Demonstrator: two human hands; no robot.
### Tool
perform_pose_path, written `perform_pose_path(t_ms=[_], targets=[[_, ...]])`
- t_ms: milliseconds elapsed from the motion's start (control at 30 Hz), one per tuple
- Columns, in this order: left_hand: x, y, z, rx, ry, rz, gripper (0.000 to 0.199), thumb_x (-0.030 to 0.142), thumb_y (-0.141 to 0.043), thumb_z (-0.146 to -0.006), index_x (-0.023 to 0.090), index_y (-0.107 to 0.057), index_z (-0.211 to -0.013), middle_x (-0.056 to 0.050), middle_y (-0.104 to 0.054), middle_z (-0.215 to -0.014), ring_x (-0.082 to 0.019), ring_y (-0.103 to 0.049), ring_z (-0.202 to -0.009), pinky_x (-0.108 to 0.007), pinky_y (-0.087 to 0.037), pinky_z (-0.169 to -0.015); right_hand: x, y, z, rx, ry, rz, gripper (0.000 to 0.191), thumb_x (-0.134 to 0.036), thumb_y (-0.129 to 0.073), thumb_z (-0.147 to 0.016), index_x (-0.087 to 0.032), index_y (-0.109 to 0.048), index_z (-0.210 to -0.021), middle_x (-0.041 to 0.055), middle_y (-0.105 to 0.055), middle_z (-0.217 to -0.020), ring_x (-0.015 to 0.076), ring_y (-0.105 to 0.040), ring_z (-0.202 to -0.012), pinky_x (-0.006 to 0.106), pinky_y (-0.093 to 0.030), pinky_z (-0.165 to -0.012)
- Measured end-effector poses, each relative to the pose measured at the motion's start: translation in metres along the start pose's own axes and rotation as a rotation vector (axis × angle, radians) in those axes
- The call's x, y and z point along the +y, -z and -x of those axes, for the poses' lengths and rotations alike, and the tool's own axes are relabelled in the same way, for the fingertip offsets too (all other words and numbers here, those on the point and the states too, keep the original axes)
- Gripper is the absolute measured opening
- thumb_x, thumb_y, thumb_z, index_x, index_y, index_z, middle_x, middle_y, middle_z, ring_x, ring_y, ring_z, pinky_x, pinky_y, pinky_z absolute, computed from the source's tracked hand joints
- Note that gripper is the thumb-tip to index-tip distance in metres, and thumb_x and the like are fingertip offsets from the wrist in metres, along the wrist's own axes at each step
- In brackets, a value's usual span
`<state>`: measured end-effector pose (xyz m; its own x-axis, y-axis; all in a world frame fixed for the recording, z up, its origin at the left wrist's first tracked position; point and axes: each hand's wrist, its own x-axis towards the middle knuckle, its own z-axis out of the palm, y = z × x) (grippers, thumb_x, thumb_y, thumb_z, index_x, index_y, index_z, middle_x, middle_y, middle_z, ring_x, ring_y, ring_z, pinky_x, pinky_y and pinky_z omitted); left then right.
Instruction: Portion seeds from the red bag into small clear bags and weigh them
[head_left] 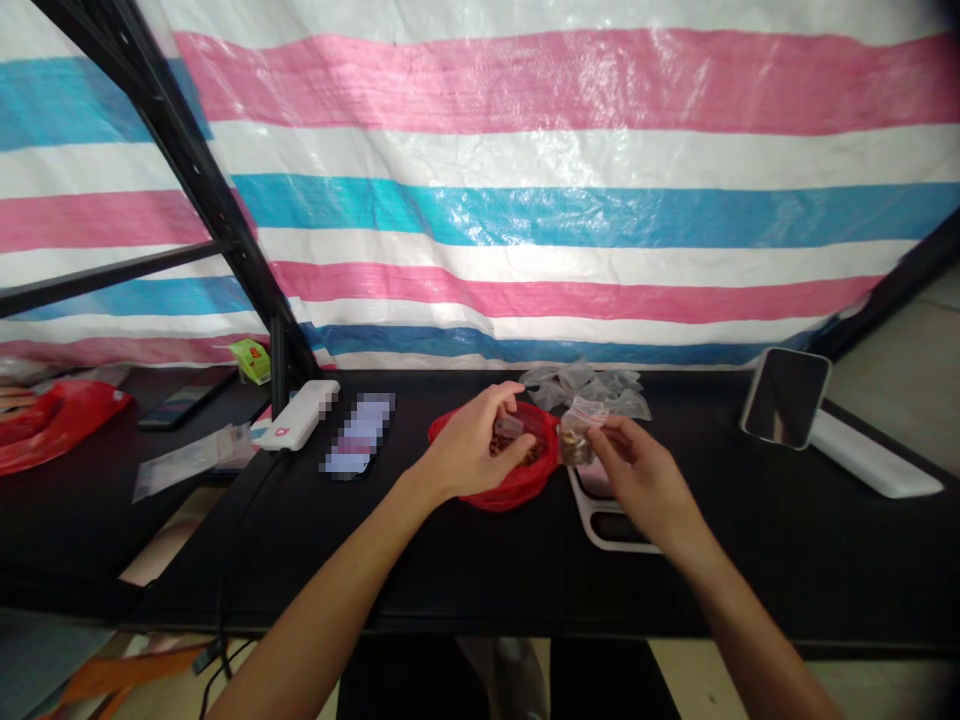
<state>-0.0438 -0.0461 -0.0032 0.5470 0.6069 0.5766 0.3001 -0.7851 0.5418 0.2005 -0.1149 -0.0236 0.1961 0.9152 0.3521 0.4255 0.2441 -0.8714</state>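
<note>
Pinched between the thumb and fingers of the right hand (637, 470), a small clear plastic zip bag (577, 440) with brownish contents at its bottom hangs beside the red plastic bag (514, 495), near the left edge of a flat white-framed device (626, 547). The left hand (480, 445), thumb and fingers spread and apparently holding nothing, hovers over the red bag, where loose small brown pieces (498, 440) remain. One portion looks bagged, though whether it is sealed cannot be told, and the crumpled heap of clear plastic bags (592, 385) beyond appears unfilled.
</note>
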Motion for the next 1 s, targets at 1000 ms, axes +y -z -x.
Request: perform_pose_path(t_ms=[1000], targets=[[-0.056, 0.021, -0.002, 0.271, 0.205, -0.271, 0.03, 0.027, -0.036, -0.106, 0.021, -0.065, -0.101, -0.006, -0.066, -0.1, -0.02, -0.065, -0.099, -0.034, -0.05, -0.095, 0.026, 0.085, -0.017, -0.078, 0.049, 0.594, 0.05, -0.059, -0.043, -0.102, -0.025, -0.075, -0.122, 0.0089, -0.075, -0.128, 0.0333, -0.069, -0.121, 0.049, -0.051, -0.109]])
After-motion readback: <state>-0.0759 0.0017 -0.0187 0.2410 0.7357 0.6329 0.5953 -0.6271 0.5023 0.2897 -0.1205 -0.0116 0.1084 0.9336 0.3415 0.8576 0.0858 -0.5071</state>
